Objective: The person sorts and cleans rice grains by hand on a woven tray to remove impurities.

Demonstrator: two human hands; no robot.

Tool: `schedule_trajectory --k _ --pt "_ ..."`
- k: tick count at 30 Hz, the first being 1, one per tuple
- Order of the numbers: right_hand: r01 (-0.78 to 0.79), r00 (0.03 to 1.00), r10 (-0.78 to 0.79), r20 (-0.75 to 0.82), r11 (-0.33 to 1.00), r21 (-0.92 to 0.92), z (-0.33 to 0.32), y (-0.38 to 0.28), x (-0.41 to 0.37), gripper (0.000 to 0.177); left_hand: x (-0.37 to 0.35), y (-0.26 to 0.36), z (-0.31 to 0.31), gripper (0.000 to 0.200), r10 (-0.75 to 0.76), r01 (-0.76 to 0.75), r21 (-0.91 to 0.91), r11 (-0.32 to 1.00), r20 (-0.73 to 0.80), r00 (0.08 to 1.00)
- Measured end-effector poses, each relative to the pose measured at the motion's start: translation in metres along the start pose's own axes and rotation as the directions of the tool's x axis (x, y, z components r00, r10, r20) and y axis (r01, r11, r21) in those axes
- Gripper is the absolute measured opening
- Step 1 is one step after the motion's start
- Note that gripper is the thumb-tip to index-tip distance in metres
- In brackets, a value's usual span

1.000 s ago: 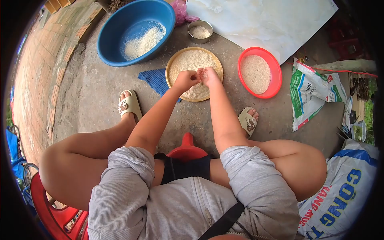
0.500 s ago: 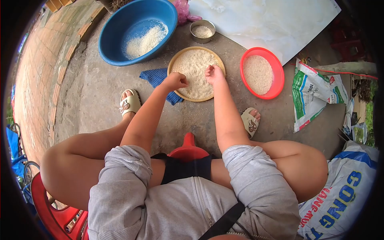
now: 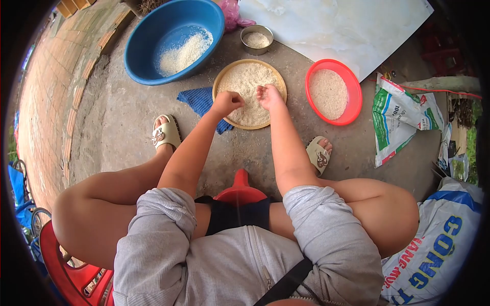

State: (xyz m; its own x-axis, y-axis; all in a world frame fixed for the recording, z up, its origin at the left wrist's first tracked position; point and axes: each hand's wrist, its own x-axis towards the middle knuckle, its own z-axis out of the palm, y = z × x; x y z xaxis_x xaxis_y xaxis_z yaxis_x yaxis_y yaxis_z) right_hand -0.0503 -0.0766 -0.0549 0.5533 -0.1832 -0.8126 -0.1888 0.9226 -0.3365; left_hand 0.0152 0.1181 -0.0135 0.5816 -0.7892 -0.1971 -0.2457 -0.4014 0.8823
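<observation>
A round tan tray (image 3: 218, 80) full of pale, rice-like grains (image 3: 245, 81) rests on the ground. Over its lower left part is my left hand (image 3: 228, 103), its fingers bent together in a pinch. My right hand (image 3: 269, 97) is over the tray's right part, palm turned partly up and fingers curled in. The two hands are close but apart. What lies between the fingers of either hand is too small to make out. A blue cloth (image 3: 198, 99) lies against the tray's left side.
A blue basin (image 3: 137, 48) with grains stands at the upper left, a metal bowl (image 3: 256, 50) above the tray. To the right are a red basin (image 3: 356, 104) with grains, a white board (image 3: 337, 30) and printed sacks (image 3: 400, 117). A pink bag (image 3: 230, 14) lies at the top.
My hands have come slightly nearer each other, the left moving right and the right moving a little left. The fingers of my right hand look turned slightly more upward.
</observation>
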Motion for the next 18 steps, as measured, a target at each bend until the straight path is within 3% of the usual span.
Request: schedule_trajectory --k 1,2,4,5,7,8,10,11,12,15,18 --pt "-0.017 0.999 0.022 0.033 0.988 -0.152 0.005 0.002 -0.004 0.031 0.007 0.010 -0.005 0.010 -0.074 0.067 -0.168 0.983 -0.036 0.997" --pt "-0.018 0.999 0.023 0.033 0.989 -0.150 0.011 0.006 -0.008 0.031 0.015 0.020 -0.010 0.008 -0.110 0.092 -0.236 0.967 -0.067 0.992" --pt "-0.063 0.975 0.100 0.199 0.981 -0.183 0.023 0.015 -0.010 0.033 0.023 0.042 -0.017 0.011 -0.065 0.054 -0.358 0.932 -0.018 0.998" --pt "-0.039 0.947 0.067 0.314 0.995 -0.092 0.026 0.018 -0.010 0.033 0.027 0.048 -0.020 0.011 -0.065 0.054 -0.360 0.931 -0.019 0.998" --pt "-0.028 0.964 0.029 0.265 1.000 -0.009 0.037 0.017 -0.019 0.032 0.033 0.053 -0.022 0.015 0.237 -0.242 0.100 0.965 0.056 0.970" --pt "-0.011 0.977 -0.006 0.215 0.997 0.079 0.043 0.016 -0.025 0.030 0.032 0.056 -0.022 0.015 0.236 -0.241 0.101 0.965 0.057 0.970" --pt "-0.008 0.987 -0.010 0.159 0.994 0.111 0.025 0.015 0.000 0.026 0.030 0.059 -0.023 0.015 0.243 -0.190 0.250 0.949 -0.197 0.950" --pt "-0.046 0.992 0.030 0.125 0.991 0.125 0.019 0.012 0.003 0.025 0.029 0.050 -0.022 0.014 0.229 -0.160 0.266 0.951 -0.254 0.940" --pt "-0.083 0.993 0.071 0.091 0.987 0.139 0.015 0.009 0.004 0.024 0.027 0.039 -0.021 0.014 0.229 -0.160 0.266 0.951 -0.254 0.940" --pt "-0.071 0.997 0.069 0.017 0.982 0.173 0.008 0.005 -0.001 0.025 0.017 0.012 -0.016 0.018 0.096 -0.082 0.303 0.949 -0.031 0.995" --pt "-0.077 0.997 0.077 0.007 0.985 0.157 0.002 0.006 -0.001 0.026 0.010 -0.006 0.000 0.017 0.122 -0.088 0.315 0.945 -0.090 0.988"
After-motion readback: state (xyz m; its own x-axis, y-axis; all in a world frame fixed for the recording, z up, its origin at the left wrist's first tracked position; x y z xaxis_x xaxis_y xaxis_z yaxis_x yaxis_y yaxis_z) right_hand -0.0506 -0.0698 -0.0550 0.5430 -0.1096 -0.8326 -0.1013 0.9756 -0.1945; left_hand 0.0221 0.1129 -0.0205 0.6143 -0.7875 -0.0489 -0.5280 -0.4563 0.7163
